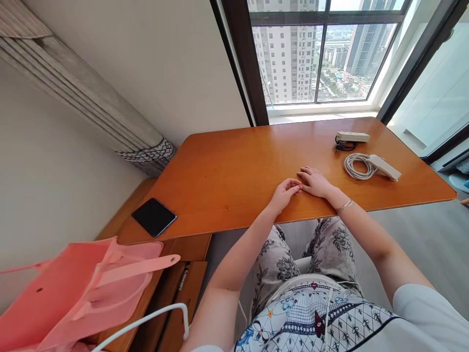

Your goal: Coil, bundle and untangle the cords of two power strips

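Observation:
My left hand (286,193) rests at the near edge of the wooden table (227,171), its fingers loosely curved and nothing visible in it. Its fingertips meet the fingers of my right hand (315,183), which lies palm down on the tabletop with its fingers stretched out. Thin bracelets (345,205) circle my right wrist. To the right of that hand is a white power strip (384,167) with its coiled cable (356,167). Behind it sits a second power strip (353,137) with a black cord.
A dark-screened tablet (154,217) lies at the table's left end. Below it, a pink bag (91,288) stands open on wooden furniture, and a white cable or handle (146,320) arches nearby. A curtain (98,102) hangs at the left; a window (322,58) is beyond the table.

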Demonstrator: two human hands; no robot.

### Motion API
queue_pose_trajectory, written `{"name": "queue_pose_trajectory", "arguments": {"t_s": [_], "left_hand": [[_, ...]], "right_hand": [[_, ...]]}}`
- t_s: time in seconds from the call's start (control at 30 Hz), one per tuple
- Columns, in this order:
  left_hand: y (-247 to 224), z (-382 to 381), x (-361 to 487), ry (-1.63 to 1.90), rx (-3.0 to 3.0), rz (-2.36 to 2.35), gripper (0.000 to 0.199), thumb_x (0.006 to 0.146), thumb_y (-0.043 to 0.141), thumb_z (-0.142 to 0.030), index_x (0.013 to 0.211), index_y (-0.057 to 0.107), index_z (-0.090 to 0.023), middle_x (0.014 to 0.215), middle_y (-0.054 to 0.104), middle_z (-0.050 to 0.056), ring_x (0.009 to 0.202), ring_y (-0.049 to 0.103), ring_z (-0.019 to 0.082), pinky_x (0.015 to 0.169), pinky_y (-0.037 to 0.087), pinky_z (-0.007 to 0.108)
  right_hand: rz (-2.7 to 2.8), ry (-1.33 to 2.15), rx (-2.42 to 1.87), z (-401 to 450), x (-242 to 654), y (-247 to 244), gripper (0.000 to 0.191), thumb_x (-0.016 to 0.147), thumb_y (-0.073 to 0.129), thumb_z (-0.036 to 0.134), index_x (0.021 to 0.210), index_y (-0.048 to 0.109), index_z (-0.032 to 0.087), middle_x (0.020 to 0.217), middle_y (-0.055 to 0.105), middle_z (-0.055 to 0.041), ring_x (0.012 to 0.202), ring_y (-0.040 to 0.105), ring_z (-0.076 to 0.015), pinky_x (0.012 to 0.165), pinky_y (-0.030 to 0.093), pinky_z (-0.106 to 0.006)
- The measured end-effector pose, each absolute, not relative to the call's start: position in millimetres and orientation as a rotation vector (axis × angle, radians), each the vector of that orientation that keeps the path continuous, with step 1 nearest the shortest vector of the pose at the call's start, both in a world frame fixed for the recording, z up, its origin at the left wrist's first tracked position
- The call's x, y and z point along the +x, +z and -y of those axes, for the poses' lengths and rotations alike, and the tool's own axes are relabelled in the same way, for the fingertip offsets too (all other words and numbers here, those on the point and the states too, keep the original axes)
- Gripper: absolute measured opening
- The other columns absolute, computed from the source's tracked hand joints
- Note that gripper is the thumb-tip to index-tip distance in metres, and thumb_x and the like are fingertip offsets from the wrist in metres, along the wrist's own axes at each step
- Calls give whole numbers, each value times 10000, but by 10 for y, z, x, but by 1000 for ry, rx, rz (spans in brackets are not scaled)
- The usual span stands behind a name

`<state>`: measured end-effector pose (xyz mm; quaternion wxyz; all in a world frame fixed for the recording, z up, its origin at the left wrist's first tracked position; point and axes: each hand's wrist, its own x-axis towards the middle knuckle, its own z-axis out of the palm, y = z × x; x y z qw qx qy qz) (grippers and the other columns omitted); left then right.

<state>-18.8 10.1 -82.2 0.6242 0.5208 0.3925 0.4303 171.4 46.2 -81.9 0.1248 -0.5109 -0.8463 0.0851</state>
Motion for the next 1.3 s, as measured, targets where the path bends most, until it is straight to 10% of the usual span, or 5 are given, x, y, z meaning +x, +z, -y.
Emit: {"name": "queue_pose_trajectory", "arguments": {"t_s": [0.43,0.8,1.3], "left_hand": [[-833,-739,-730,1214,1625,-1420,99,812,608,-166,895,658,-187,911,717,52,768,673,169,772,551,332],[-889,-666,-718,1121,1775,-1396,103,864,586,-209,930,664,-200,890,712,44,759,672,169,742,556,324],[-878,-608,-692,1107,1936,-1349,121,874,569,-206,931,676,-206,913,715,43,771,648,164,744,547,315]], "right_hand": [[2436,320,-1436,-466,1725,-845,559,949,619,465,1430,584,183,1585,465,-170,1523,359,-364,1241,299,-586],[1797,34,-1065,-105,1862,-521,258,979,548,300,1194,683,252,1194,709,-104,1146,670,-260,1028,538,-483],[1326,-443,-1847,172,3582,-506,531,842,641,479,1278,606,179,1435,501,-240,1347,456,-400,1093,358,-623]]}}
